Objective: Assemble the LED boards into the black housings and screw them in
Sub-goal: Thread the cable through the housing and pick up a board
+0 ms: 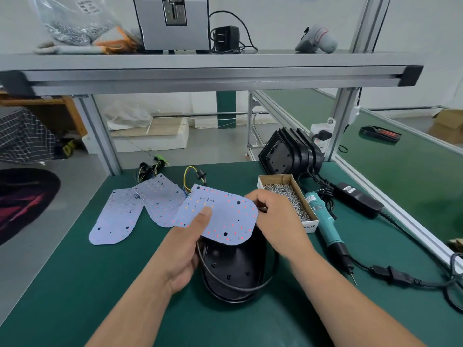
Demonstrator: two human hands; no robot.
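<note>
A white LED board (226,216) with red and orange dots is held tilted above an open black housing (233,269) on the green mat. My left hand (186,249) grips the board's near edge, thumb on top. At the board's right edge my right hand (275,221) has its fingers curled around the rim. Yellow and blue wires (190,176) run from the board's far corner. A black cable (250,288) loops across the housing.
Two more LED boards (117,216) (162,199) lie to the left. A cardboard box of screws (290,199), a teal electric screwdriver (325,226) and its power brick (358,199) sit to the right. Stacked black housings (290,151) stand behind the box.
</note>
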